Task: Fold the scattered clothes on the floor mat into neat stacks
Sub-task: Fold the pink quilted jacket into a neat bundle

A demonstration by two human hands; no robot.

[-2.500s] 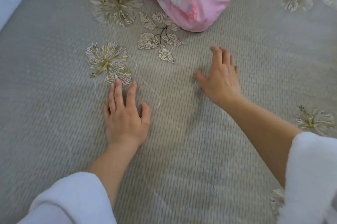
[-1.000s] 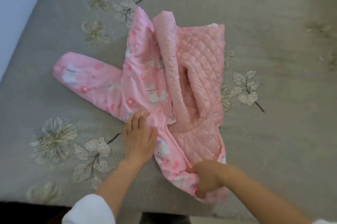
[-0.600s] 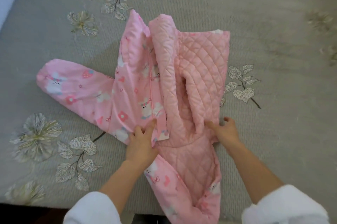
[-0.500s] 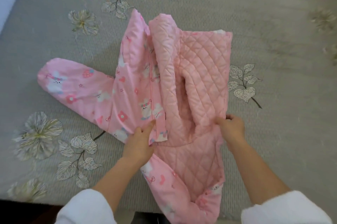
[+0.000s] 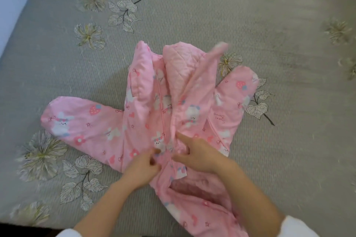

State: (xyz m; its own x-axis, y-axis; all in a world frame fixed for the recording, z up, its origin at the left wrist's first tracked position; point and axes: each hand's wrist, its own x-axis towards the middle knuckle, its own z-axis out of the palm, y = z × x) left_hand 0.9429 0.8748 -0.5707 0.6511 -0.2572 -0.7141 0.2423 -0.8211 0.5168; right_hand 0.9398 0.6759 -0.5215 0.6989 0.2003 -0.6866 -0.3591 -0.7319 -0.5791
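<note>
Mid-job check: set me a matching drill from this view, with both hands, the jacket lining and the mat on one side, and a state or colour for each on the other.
Things:
1. left hand
2. right hand
3. quilted lining
4. floor mat

States:
A. grey with printed flowers
B. pinches the pink jacket at its front middle
C. forefinger stretched out on the jacket
D. pale pink, showing at the jacket's far end

Pairs: 1-B, 2-C, 3-D, 4-A.

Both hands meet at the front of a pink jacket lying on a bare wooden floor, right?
No: the head view shows the jacket on a grey flowered mat; left hand and right hand do meet at its front.
</note>
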